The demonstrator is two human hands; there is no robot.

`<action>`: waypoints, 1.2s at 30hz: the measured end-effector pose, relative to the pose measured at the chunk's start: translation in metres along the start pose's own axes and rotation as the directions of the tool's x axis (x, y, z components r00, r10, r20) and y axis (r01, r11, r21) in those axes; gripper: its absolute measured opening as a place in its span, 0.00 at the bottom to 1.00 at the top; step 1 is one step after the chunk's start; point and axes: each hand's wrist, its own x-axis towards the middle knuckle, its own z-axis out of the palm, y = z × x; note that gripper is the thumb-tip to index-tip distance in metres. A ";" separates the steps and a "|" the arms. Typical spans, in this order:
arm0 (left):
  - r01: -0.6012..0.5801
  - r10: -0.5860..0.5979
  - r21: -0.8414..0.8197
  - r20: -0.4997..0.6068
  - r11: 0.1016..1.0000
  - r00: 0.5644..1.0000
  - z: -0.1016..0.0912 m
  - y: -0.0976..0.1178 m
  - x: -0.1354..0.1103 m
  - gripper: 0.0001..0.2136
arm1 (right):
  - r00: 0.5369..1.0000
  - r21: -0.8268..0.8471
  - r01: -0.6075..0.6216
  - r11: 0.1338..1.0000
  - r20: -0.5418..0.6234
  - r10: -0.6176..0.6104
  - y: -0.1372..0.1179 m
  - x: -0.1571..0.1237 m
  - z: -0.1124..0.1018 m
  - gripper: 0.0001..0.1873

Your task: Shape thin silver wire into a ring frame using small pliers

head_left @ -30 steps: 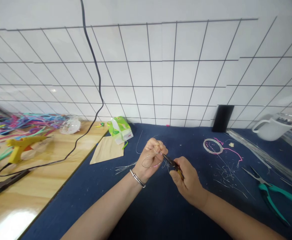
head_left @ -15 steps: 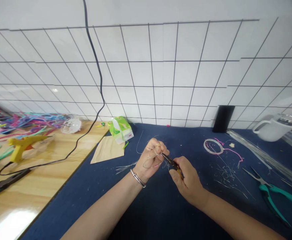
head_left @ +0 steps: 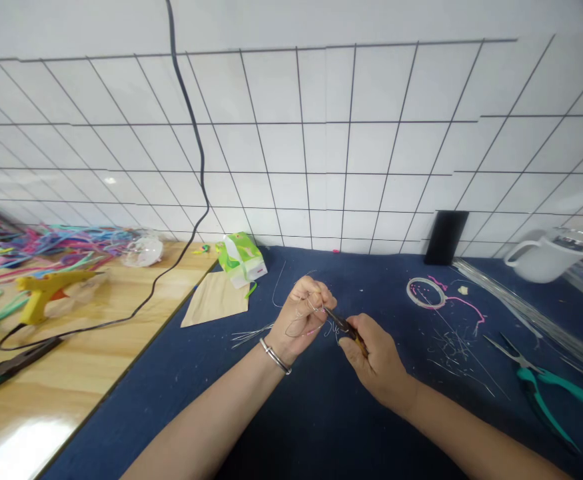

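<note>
My left hand (head_left: 305,313), with a silver bangle (head_left: 275,357) at the wrist, pinches a thin wire (head_left: 296,322) bent into loops, with small pink bits on it. My right hand (head_left: 377,360) is closed round the handles of dark-jawed pliers (head_left: 344,324). The pliers' tips meet the wire at my left fingertips; whether the jaws grip it is too small to tell. Curled wire ends hang just below the jaws. Straight wires (head_left: 251,335) lie on the dark blue mat (head_left: 291,427) left of my left hand.
Right on the mat are teal-handled pliers (head_left: 546,380), wire scraps (head_left: 454,350), a white ring (head_left: 426,293) with pink beads, a wire bundle (head_left: 501,297) and a white mug (head_left: 546,257). Left are a tissue pack (head_left: 241,257), a cloth (head_left: 216,300) and a yellow glue gun (head_left: 46,290) with its cord.
The pliers in my right hand have tilted slightly, and the right hand has shifted a little. My left hand stays almost in place with the wire.
</note>
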 end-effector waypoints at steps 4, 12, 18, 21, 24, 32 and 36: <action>-0.018 0.017 0.027 0.015 0.999 1.000 0.001 0.001 0.000 0.14 | 0.999 -0.030 0.044 0.999 -0.002 -0.044 0.003 0.001 -0.001 0.10; -0.012 0.009 0.059 0.056 0.998 0.998 0.006 0.005 -0.002 0.14 | 0.990 -0.082 0.138 0.987 -0.005 -0.139 0.008 0.001 -0.004 0.10; -0.034 0.024 0.095 0.099 0.995 0.995 0.007 0.009 -0.004 0.13 | 0.982 -0.088 0.189 0.978 -0.003 -0.190 0.007 0.001 -0.006 0.11; -0.037 0.024 0.102 0.133 0.994 0.991 0.009 0.011 -0.005 0.13 | 0.976 -0.088 0.217 0.972 -0.011 -0.219 0.009 0.000 -0.006 0.11; -0.039 0.021 0.121 0.141 0.992 0.990 0.011 0.013 -0.006 0.13 | 0.964 -0.103 0.258 0.961 -0.037 -0.263 0.012 0.000 -0.006 0.10; -0.077 0.058 0.174 0.109 0.982 0.992 0.003 0.012 -0.001 0.12 | 0.857 -0.262 0.486 0.834 -0.042 -0.513 0.010 -0.002 -0.007 0.13; -0.110 0.095 0.151 0.101 0.982 0.990 -0.005 0.011 0.004 0.11 | 0.873 -0.248 0.449 0.859 -0.082 -0.480 0.006 0.000 -0.013 0.12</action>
